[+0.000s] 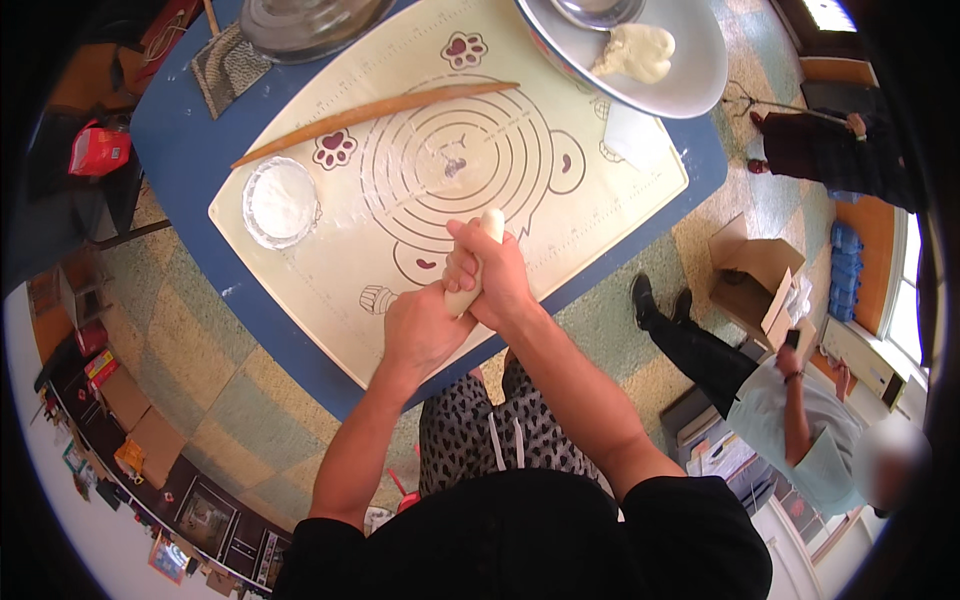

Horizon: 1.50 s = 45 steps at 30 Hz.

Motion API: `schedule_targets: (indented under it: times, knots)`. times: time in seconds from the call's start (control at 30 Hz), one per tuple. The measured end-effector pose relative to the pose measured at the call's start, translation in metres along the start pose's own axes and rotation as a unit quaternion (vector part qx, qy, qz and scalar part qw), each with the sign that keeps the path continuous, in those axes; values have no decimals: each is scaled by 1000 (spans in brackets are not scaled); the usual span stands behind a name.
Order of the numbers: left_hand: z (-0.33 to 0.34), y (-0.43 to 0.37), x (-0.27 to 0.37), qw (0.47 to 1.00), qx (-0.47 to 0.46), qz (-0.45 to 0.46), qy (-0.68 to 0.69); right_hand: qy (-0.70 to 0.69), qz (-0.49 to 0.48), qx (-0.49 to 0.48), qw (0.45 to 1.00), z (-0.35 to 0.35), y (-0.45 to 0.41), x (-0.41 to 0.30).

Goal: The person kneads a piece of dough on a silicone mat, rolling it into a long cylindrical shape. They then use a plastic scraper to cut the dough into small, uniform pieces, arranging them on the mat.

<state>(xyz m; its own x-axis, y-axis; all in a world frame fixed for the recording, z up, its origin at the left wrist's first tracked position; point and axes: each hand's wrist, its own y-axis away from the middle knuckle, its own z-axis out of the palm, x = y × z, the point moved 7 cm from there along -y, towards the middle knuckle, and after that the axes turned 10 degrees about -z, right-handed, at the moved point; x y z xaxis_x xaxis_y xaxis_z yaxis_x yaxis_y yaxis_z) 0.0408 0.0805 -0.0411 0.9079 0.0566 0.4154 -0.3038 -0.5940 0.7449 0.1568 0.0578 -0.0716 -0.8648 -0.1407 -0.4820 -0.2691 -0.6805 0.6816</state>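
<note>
Both my hands grip a thick roll of pale dough (492,223) above the near part of a cream silicone baking mat (337,225). My right hand (495,274) wraps its upper part, and the rounded end sticks out past the fingers. My left hand (427,322) closes on the lower end, its fingers partly hidden. Beyond my hands a tapered wooden rolling pin (375,111) lies across the mat. A bowl of white flour (280,202) stands at the mat's left. More dough (637,54) rests in a large enamel basin (697,82) at the top right.
A white scraper (632,137) lies below the basin. A metal lid or pan (315,26) and a textured board (229,67) sit on the blue table (176,142). Two other people stand on the right, one (795,420) near an open cardboard box (750,281).
</note>
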Motion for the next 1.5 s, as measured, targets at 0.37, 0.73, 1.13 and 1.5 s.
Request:
schedule_targets:
  times: [0.37,0.73,1.13,1.5]
  knots:
    - [33,-4,-44,834,-379,-38,399,-77,8,-24,997,-5,-22,6]
    - [43,-4,-45,928,-134,-68,340,15,69,-32,997,8,-13,14]
    - [55,22,-21,825,-342,-79,443,-52,88,-78,992,12,-26,-23]
    - [49,58,26,728,-417,-7,544,-72,35,-229,970,44,12,-74]
